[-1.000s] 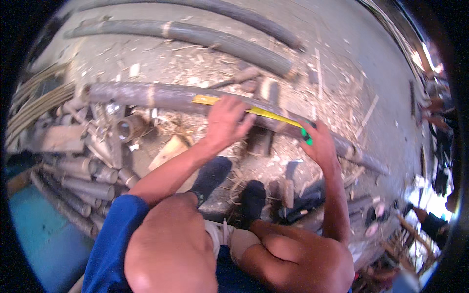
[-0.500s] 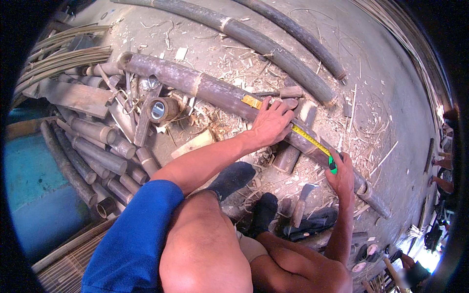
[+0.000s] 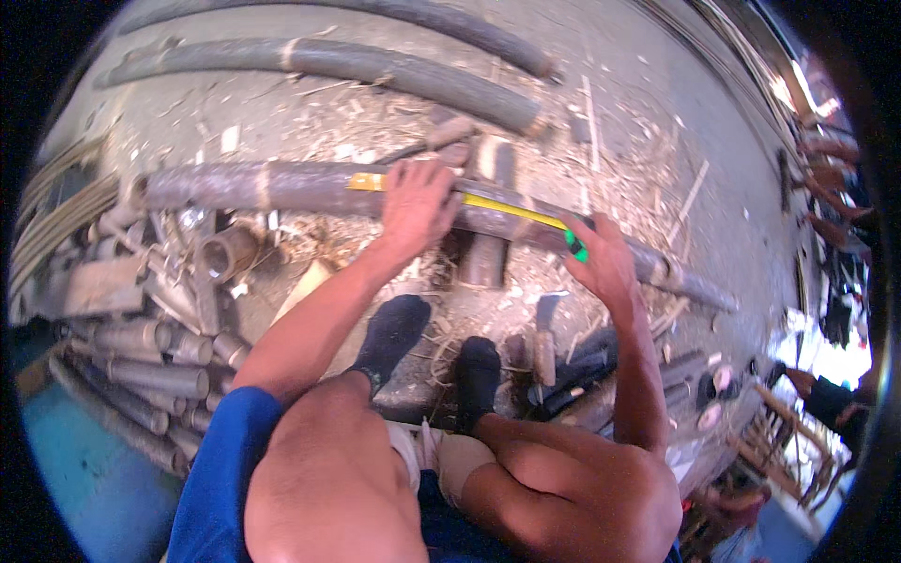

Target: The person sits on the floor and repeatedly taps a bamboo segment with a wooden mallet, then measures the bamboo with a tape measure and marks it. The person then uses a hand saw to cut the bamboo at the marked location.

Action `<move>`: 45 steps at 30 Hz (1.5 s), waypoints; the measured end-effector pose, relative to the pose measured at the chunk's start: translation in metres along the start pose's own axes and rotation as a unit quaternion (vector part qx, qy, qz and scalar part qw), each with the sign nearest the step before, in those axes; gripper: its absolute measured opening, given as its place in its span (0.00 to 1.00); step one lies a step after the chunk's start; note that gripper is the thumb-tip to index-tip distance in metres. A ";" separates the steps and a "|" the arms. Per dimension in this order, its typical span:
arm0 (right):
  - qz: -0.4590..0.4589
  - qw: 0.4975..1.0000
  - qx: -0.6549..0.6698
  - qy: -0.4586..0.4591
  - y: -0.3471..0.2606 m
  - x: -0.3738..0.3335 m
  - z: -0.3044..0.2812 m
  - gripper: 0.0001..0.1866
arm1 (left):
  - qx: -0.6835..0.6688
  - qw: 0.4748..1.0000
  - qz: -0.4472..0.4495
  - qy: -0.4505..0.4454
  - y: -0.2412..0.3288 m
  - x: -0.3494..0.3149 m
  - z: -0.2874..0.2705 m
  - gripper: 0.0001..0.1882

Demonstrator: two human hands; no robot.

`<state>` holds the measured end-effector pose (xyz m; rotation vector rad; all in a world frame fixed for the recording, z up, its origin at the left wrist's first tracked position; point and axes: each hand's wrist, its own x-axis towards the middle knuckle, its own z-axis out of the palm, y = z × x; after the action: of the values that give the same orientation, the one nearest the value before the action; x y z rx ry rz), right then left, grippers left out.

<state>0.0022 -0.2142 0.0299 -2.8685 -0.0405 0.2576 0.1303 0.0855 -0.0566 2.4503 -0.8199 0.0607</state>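
A long brown bamboo pole (image 3: pixel 310 186) lies crosswise in front of me. A yellow tape measure blade (image 3: pixel 514 212) is stretched along it. My left hand (image 3: pixel 419 208) is closed over the pole, with the blade running beneath the fingers and a wider orange-yellow end piece (image 3: pixel 366 182) showing to the left of them. Farther right, my right hand (image 3: pixel 608 263) grips the green tape measure case (image 3: pixel 575 246) at the pole's near side. Under the pole sits a short bamboo piece (image 3: pixel 484 261). Close to my feet is a blade with a wooden handle (image 3: pixel 544 352).
Two more bamboo poles (image 3: pixel 413 80) lie at the back. Shavings (image 3: pixel 648 202) litter the floor around the work. Cut bamboo lengths (image 3: pixel 155 380) are piled at left, near a hollow bamboo section (image 3: pixel 228 253). Other people (image 3: pixel 831 188) are at the far right.
My view has turned, so the pole now looks more level and everything sits farther left. Both hands keep their hold, and the tape stays stretched between them.
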 end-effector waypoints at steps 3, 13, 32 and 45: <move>0.023 0.999 0.001 -0.024 -0.004 0.000 -0.002 0.35 | -0.013 1.000 0.008 0.018 0.003 0.002 -0.005 0.15; 0.058 0.997 -0.013 -0.041 -0.009 0.002 0.002 0.35 | -0.002 1.000 -0.008 -0.029 0.004 0.007 -0.010 0.14; 0.070 0.997 -0.025 -0.008 -0.007 -0.002 0.020 0.33 | -0.012 1.000 0.004 -0.018 0.000 0.007 -0.006 0.13; 0.075 0.997 -0.008 -0.015 -0.008 -0.002 0.018 0.34 | 0.000 0.999 0.001 -0.040 -0.001 0.006 -0.009 0.14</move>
<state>-0.0031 -0.2023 0.0149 -2.8866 0.1699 0.3300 0.1370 0.0871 -0.0480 2.4656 -0.8574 -0.0367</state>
